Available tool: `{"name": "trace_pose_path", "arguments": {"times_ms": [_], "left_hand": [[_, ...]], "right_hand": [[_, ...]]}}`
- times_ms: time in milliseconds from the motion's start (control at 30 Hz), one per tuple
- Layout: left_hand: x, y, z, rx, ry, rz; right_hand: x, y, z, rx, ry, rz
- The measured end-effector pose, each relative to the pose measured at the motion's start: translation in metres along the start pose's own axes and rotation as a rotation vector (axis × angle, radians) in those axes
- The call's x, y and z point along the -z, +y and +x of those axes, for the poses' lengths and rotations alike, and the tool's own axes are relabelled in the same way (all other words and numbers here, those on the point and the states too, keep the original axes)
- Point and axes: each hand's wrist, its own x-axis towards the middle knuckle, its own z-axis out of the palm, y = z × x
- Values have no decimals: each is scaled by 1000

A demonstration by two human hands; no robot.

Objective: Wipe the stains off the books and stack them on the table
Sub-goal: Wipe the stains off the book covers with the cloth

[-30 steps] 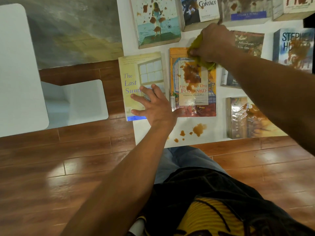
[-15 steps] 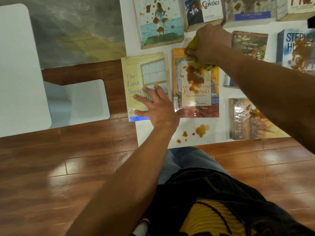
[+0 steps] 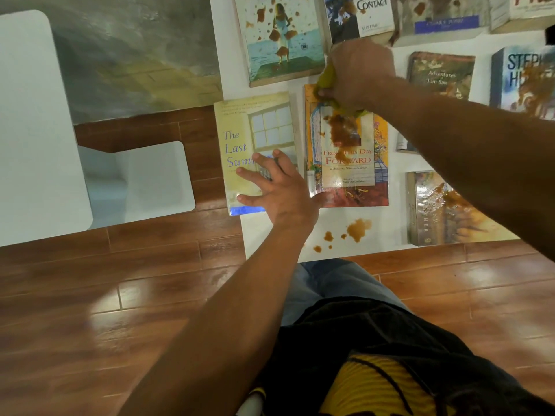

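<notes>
Several stained books lie flat on a white table [image 3: 387, 232]. An orange book titled "From This Day Forward" [image 3: 348, 163] has a brown stain across its upper middle. My right hand [image 3: 359, 72] presses a yellow-green cloth [image 3: 326, 81] on that book's top edge. My left hand [image 3: 276, 189] lies flat with spread fingers on a clean pale yellow book, "The Last Summer" [image 3: 250, 136], its thumb touching the orange book's lower left corner.
Stained books ring the pair: a seaside cover [image 3: 279, 40], "Contact" [image 3: 360, 16], "Tom Sawyer" [image 3: 440, 75], a Stephen book [image 3: 524, 79], and one at the front right [image 3: 435, 211]. Brown spills [image 3: 356, 231] mark the table's front edge. A white chair [image 3: 39, 130] stands left.
My right hand with the cloth has shifted slightly left along the orange book's top edge. My left hand has stayed flat on the yellow book.
</notes>
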Motion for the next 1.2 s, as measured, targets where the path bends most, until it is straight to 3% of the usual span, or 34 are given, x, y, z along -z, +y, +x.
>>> {"name": "trace_pose_path", "arguments": {"times_ms": [100,400,533,1000,1200], "left_hand": [[0,0,0,-6,2,10],[0,1,0,-5,1,-3],[0,0,1,0,-2,8],[-2,3,3,30,-11,61],[-4,4,4,38,-21,47]], "right_hand": [[-2,-3,0,-16,-47,62],[-2,-13,-4,-117,10,126],[6,-11,-6,-12,-45,65],[1,37,-30,-196,-55,87],[-4,45,-49,-48,-196,44]]}}
